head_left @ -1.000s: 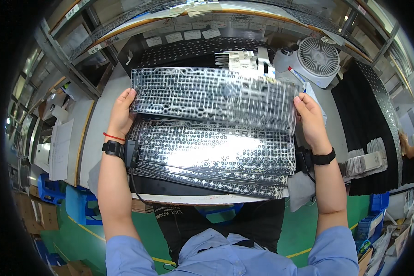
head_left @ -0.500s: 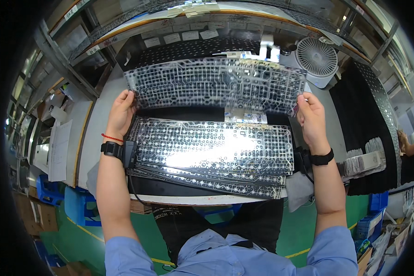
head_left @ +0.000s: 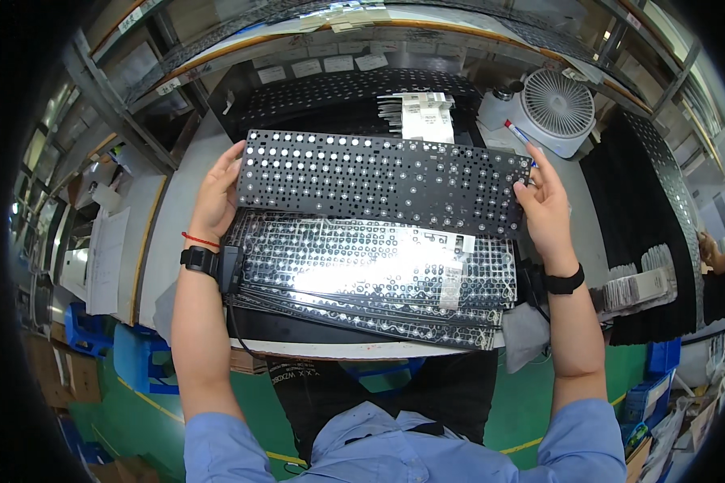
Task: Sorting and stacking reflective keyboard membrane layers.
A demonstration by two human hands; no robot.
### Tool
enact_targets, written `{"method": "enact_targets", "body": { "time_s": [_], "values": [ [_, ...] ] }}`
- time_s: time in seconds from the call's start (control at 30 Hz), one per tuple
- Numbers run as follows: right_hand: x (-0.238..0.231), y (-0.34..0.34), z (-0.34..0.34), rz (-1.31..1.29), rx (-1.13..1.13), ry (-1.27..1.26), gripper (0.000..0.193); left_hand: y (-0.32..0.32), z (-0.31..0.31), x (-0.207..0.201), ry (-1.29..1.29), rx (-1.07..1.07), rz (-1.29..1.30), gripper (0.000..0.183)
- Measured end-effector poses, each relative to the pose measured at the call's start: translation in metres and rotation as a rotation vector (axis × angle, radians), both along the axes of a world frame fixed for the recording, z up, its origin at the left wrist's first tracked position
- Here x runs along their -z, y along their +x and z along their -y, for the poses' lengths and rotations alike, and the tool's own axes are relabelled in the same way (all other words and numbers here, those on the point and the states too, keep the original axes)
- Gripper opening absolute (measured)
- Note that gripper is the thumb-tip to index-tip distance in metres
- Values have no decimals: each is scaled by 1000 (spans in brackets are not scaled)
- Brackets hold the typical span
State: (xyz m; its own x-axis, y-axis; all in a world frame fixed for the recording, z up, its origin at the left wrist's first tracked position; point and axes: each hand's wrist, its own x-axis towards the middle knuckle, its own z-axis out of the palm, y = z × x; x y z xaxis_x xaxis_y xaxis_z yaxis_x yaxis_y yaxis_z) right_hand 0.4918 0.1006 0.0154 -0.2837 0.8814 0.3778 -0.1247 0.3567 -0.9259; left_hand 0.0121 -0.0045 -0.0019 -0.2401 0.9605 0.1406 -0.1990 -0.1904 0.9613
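Note:
A long black keyboard sheet (head_left: 362,179) hangs in the air, dotted with white round spots and small holes. My left hand (head_left: 217,189) pinches its left end between thumb and fingers. At the right end, my right hand (head_left: 544,193) grips the edge with the thumb in front and the index finger stretched upward. Below and nearer lies a fanned stack of clear keyboard circuit sheets (head_left: 330,270), glaring in the middle. A pale printed strip (head_left: 451,286) rests over the stack's right part; its attachment I cannot make out.
White strips (head_left: 427,117) stand bundled behind the held sheet, by a pile of dark perforated sheets (head_left: 322,92). A white fan (head_left: 557,105) and a red-tipped pen (head_left: 514,129) are at the back right. Another white bundle (head_left: 636,283) lies right, near another person's hand (head_left: 707,249).
The held sheet has come lower and nearer, and a black dotted face shows instead of the clear traced one. A pale strip now lies across the stack's right part.

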Motion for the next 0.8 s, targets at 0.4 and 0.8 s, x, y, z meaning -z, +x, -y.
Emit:
{"method": "enact_targets", "body": {
  "time_s": [0.4, 0.8],
  "values": [
    [-4, 1, 1, -146, -47, -54, 44, -2, 0, 5, -89, 0, -109, 22],
    [-5, 5, 2, -139, -89, -26, 55, -8, 2, 3, -30, -25, -29, 22]
  ]
}}
